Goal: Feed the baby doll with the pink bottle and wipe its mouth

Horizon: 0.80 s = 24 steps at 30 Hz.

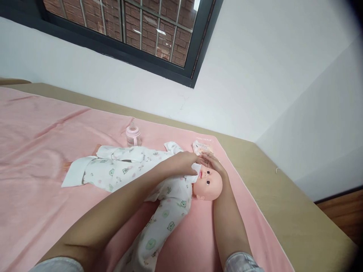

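Note:
A baby doll (209, 184) in a white printed sleepsuit (133, 170) lies on its back on a pink blanket (36, 128), head to the right. My left hand (183, 162) pinches a white wipe (195, 172) against the doll's cheek by the mouth. My right hand (214, 163) rests over the top of the doll's head, fingers curved along it. The doll's near sleeve stretches towards me under my left forearm.
A pink baby bottle (133, 135) stands upright on the blanket behind the doll. A packet of wipes (202, 145) lies beyond the doll's head. The blanket covers a tan mattress (297, 211) against a white wall with a dark-framed window (136, 34).

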Tool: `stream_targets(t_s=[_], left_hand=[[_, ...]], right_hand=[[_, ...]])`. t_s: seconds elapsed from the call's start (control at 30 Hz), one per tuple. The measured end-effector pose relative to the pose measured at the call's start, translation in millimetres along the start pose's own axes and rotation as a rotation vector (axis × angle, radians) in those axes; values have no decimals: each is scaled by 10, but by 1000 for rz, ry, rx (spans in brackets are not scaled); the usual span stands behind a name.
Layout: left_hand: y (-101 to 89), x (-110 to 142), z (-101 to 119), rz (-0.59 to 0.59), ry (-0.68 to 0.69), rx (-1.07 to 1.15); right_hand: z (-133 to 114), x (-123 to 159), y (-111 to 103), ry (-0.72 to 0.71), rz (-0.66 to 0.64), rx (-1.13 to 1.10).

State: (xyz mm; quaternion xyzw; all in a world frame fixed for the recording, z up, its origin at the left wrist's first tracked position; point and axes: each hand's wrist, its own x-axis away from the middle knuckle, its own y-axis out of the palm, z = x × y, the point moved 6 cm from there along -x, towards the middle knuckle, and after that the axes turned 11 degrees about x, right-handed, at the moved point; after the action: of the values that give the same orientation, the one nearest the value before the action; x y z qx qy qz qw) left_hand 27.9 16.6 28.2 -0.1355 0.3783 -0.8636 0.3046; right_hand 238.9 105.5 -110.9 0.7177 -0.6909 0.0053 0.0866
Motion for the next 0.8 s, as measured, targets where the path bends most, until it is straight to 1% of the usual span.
stream_targets(t_s=[0.07, 0.17, 0.37, 0.57, 0.8], left_hand=[[-6, -4, 11, 11, 6, -16], [-33, -11, 25, 60, 19, -61], [-25, -50, 47, 98, 96, -126], [-30, -100, 5, 157, 153, -101], [-14, -156, -102, 230, 119, -55]], right_hand=[[6, -6, -7, 0, 0, 6], [12, -13, -12, -4, -6, 11], [8, -17, -7, -7, -12, 16], [32, -47, -33, -13, -13, 18], [29, -39, -29, -19, -7, 17]])
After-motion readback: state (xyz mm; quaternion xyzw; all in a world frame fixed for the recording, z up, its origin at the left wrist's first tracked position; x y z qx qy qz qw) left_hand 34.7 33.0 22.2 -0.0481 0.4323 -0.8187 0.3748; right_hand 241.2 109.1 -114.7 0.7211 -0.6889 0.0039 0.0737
